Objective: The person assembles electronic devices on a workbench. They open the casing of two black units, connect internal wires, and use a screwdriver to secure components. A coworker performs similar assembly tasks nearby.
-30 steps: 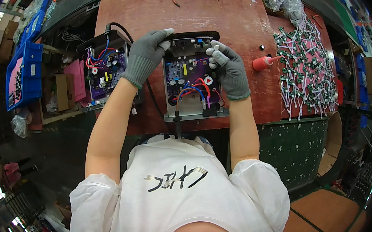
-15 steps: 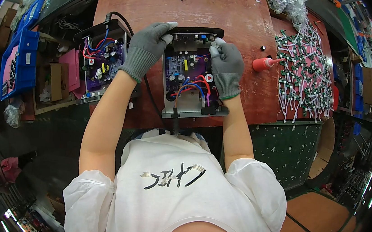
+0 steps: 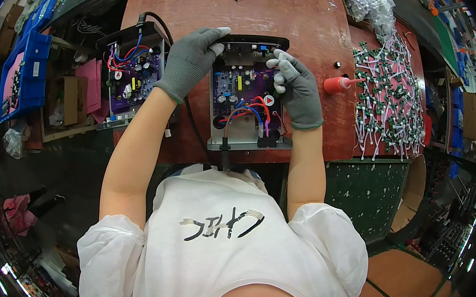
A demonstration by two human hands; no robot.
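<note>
An open metal case with a purple circuit board lies in front of me. Red and blue wires loop over its near part, and a black cable leaves its near edge. My left hand, in a grey glove with pale fingertips, grips the far left corner by the black end panel. Over the case's far right side is my gloved right hand, its fingers bent and pinched together. Whatever lies between those fingertips is too small to make out.
Left of the case stands a second open case with a similar board. A red bottle with a nozzle is on the right, beside a pile of small green boards with white leads. Blue bins stand far left.
My right hand has drawn slightly right and turned, lifting away from the case's right side and showing more of its fingers. My left hand stays at the corner.
</note>
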